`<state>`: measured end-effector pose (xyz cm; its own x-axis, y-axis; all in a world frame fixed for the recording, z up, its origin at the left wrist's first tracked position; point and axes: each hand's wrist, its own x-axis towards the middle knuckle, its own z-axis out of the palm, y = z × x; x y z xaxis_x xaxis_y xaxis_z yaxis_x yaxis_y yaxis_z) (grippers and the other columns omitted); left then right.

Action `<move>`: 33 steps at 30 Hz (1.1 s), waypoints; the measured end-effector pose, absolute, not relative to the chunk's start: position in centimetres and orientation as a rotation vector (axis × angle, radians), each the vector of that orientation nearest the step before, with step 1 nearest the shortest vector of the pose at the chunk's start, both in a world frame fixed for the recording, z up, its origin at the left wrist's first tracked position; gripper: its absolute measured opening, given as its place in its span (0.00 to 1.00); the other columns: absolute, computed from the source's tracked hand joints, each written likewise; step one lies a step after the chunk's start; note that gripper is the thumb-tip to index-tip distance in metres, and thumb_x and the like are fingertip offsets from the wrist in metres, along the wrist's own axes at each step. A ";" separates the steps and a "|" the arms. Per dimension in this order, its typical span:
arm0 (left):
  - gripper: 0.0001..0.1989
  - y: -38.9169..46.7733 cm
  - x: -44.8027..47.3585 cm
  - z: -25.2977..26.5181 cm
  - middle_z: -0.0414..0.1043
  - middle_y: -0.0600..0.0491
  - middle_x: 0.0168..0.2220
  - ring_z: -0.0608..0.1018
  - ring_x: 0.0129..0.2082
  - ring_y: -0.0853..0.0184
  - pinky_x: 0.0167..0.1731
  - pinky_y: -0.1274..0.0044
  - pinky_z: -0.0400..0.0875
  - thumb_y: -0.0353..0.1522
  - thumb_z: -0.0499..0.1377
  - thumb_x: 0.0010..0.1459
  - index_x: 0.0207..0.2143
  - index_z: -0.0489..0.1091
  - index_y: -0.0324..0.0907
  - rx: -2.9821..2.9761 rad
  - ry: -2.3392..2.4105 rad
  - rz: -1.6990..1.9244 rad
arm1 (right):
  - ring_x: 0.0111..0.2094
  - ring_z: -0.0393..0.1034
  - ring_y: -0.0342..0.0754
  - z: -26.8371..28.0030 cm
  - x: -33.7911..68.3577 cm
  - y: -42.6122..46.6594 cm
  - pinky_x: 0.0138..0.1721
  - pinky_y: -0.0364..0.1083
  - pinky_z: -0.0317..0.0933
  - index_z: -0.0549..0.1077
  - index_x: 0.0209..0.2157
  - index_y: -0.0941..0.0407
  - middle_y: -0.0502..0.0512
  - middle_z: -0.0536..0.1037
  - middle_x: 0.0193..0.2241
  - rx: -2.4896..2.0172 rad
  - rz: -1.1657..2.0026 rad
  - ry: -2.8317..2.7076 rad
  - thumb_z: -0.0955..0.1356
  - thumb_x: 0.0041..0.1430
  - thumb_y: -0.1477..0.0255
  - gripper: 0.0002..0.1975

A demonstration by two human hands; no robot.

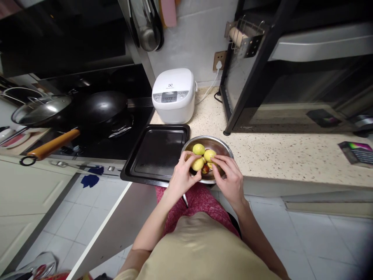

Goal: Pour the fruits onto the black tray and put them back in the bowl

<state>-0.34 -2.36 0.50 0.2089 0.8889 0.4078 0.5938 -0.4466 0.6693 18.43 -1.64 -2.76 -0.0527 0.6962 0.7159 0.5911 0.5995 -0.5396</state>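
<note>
A round metal bowl sits at the counter's front edge with several smooth, yellow-green, egg-shaped fruits in it. Thumb and fingers of my left hand close around the front-left yellow-green fruit. My right hand has its fingers on another yellow-green fruit, to the right of the first. Behind these lies a third fruit, untouched. Low in the bowl, between my hands, shows a small reddish-brown piece; its kind is unclear.
Left of the bowl lies a black baking tray. A white rice cooker stands behind it. A wok with a wooden handle rests on the stove. An oven occupies the right. Below the tray, a cabinet door stands open.
</note>
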 end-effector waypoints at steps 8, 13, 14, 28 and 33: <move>0.24 -2.3 0.1 0.3 0.72 0.45 0.54 0.79 0.52 0.59 0.50 0.70 0.78 0.27 0.63 0.60 0.58 0.65 0.44 2.075 1.363 1.083 | 0.48 0.77 0.54 -2.7 18.3 -1.6 0.52 0.56 0.73 0.80 0.48 0.52 0.59 0.82 0.45 -1.076 0.140 -1.714 0.67 0.68 0.76 0.12; 0.15 -2.3 0.0 0.0 0.75 0.46 0.49 0.81 0.45 0.62 0.44 0.72 0.79 0.31 0.64 0.63 0.51 0.66 0.42 2.001 1.376 1.092 | 0.49 0.77 0.54 -2.7 18.3 -1.5 0.53 0.56 0.73 0.80 0.48 0.52 0.59 0.82 0.46 -1.071 0.138 -1.723 0.68 0.68 0.77 0.12; 0.14 -2.3 0.0 -0.1 0.75 0.47 0.48 0.81 0.44 0.62 0.44 0.72 0.78 0.31 0.64 0.63 0.50 0.67 0.42 2.006 1.390 1.090 | 0.49 0.77 0.54 -2.8 18.3 -1.5 0.53 0.56 0.73 0.80 0.48 0.53 0.59 0.82 0.46 -1.071 0.135 -1.725 0.68 0.67 0.77 0.12; 0.08 -2.4 0.1 0.4 0.73 0.49 0.46 0.78 0.45 0.62 0.42 0.74 0.75 0.30 0.61 0.66 0.46 0.67 0.44 2.072 1.490 1.057 | 0.51 0.76 0.55 -3.3 18.4 -1.3 0.55 0.58 0.72 0.78 0.52 0.53 0.61 0.81 0.49 -1.131 0.147 -1.717 0.67 0.69 0.74 0.13; 0.07 -2.2 0.1 0.6 0.73 0.48 0.47 0.78 0.47 0.61 0.45 0.73 0.75 0.30 0.59 0.67 0.47 0.68 0.44 2.082 1.474 1.083 | 0.52 0.76 0.55 -3.5 18.4 -1.2 0.56 0.59 0.71 0.78 0.52 0.53 0.60 0.81 0.50 -1.157 0.175 -1.718 0.66 0.69 0.72 0.14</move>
<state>0.09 -2.19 0.65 0.1582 0.9135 0.3747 0.6303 -0.3855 0.6738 18.36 -1.20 -3.52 -0.0263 0.7573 0.6526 0.6101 0.5293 -0.5896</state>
